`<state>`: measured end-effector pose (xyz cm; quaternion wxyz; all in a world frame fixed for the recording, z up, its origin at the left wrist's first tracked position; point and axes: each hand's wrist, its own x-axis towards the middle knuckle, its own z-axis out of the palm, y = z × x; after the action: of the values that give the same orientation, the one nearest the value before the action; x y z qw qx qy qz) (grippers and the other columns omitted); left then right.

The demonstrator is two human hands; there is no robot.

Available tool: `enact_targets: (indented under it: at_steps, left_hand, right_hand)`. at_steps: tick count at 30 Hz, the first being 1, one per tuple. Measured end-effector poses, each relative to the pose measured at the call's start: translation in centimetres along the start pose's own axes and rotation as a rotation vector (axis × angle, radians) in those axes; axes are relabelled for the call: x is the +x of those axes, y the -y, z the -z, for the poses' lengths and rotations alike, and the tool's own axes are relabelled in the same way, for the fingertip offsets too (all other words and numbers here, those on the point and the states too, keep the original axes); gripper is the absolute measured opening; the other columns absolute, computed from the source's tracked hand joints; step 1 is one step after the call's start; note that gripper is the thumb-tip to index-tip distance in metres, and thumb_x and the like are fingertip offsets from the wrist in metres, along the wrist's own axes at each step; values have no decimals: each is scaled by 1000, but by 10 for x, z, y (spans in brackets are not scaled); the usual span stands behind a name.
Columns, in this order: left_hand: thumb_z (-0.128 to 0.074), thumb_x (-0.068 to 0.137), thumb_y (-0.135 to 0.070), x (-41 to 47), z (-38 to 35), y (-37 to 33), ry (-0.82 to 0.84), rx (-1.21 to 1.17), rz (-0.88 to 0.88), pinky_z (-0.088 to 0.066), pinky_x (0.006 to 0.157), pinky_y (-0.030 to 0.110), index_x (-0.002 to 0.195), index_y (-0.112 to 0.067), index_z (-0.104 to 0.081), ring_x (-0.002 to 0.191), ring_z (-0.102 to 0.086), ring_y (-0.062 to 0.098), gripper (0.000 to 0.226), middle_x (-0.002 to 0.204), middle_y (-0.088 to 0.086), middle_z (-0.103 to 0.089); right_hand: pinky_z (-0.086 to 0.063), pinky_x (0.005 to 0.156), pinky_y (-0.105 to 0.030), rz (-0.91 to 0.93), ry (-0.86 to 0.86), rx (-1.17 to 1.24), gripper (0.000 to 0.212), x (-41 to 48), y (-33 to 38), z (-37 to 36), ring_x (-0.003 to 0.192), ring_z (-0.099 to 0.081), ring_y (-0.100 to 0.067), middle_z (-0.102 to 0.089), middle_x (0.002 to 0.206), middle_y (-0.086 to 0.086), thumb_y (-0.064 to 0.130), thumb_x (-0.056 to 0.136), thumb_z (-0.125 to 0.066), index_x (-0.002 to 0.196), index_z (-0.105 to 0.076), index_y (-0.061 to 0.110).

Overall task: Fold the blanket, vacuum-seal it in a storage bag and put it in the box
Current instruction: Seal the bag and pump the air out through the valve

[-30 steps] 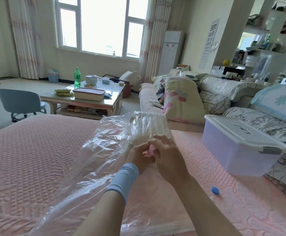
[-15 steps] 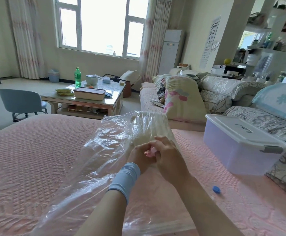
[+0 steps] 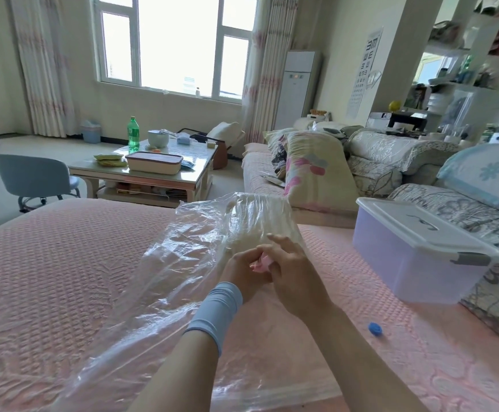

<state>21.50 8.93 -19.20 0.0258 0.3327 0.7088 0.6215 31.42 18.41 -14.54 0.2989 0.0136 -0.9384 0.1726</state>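
Left grip [image 3: 243,272]: pinches pink piece [image 3: 260,263] over bag [image 3: 182,278]
Right grip [image 3: 295,278]: on piece, hold unclear
Box [image 3: 414,257]: right edge of bed [image 3: 63,278]

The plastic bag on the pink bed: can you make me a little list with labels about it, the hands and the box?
bag: clear storage bag, lying crinkled along the bed
inside: pale folded blanket at the far end
hands: left hand and right hand both pinch a small pink piece on top of the bag
box: box on the bed to the right, white lid on
loose bit: blue cap on the bed, apart from bag and box
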Motion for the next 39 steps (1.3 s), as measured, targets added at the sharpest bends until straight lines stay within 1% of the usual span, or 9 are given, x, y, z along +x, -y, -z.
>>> enact_targets:
  at_steps: [8, 14, 18, 21, 25, 27, 30, 36, 39]
  left_hand:
    - [-80, 54, -31, 3, 3, 1, 22, -68, -2, -48, 73, 17, 107, -34, -72, 74, -57, -4, 53, 84, -18, -69]
    - [-68, 59, -31, -2, 2, -4, 19, 24, 14, -47, 63, 14, 82, -42, -67, 63, -51, -3, 26, 67, -20, -63]
    - [-73, 71, -14, 1, 15, -11, 117, 147, 70, -47, 82, 17, 109, -35, -67, 89, -57, 4, 43, 101, -11, -64]
    - [-51, 76, 17, 4, 30, -31, 12, 118, 65, -49, 78, 20, 111, -21, -62, 98, -55, 17, 53, 105, -1, -57]
    - [-40, 78, 20, 3, 44, -61, -63, -123, 51, -49, 74, 30, 102, -18, -63, 80, -59, 21, 50, 100, 9, -65]
    - [-57, 88, -1, -2, 45, -70, -35, -16, 15, -51, 76, 27, 105, -27, -66, 84, -63, 17, 32, 97, 2, -69]
    - [-74, 79, -37, -3, 47, -68, 9, 297, -10, -50, 78, 15, 106, -39, -68, 88, -63, 1, 28, 93, -13, -69]
    - [-67, 86, -21, 2, 52, -74, -88, 600, -134, -51, 81, 27, 94, -25, -76, 82, -64, 13, 13, 92, -6, -69]
    - [-63, 91, -17, 1, 60, -93, -216, 709, -375, -54, 75, 34, 96, -19, -75, 82, -63, 20, 13, 94, -2, -70]
  right_hand:
    - [-35, 110, -26, 377, -658, 35, 46, 23, 26, 44, 130, -49, -23, -54, 141, -9, -4, 92, -44, 131, -61, 14]
    - [-40, 109, -48, 72, -146, 13, 47, -1, 1, -1, 134, -46, -26, -52, 146, -4, 2, 91, -48, 133, -64, 15]
    - [-30, 118, -38, -32, -52, 98, 55, 4, -12, -14, 144, -32, -11, -33, 160, 3, 1, 92, -55, 139, -59, 30]
    - [-32, 107, -19, 9, 78, 209, 81, 6, -19, -16, 138, -22, 15, -16, 164, 4, 5, 87, -65, 152, -33, 43]
    - [-48, 88, -19, -52, 28, 303, 120, 10, -28, -30, 111, -58, -8, -39, 149, 1, 0, 78, -73, 152, 5, 55]
    - [-52, 86, -24, -126, 1, 414, 116, 16, -31, -38, 102, -63, -9, -57, 132, 1, 5, 79, -77, 155, 0, 47]
    - [-45, 86, -21, -162, 28, 408, 80, 23, -35, -45, 102, -64, -5, -70, 114, 9, 21, 77, -81, 146, -42, 37]
    - [-39, 78, 0, -181, 95, 482, 49, 29, -38, -60, 95, -60, 10, -67, 98, 24, 39, 78, -75, 123, -56, 45]
    - [-49, 85, -13, -203, 59, 507, 45, 33, -37, -64, 96, -64, 4, -68, 98, 21, 41, 80, -73, 122, -58, 42]
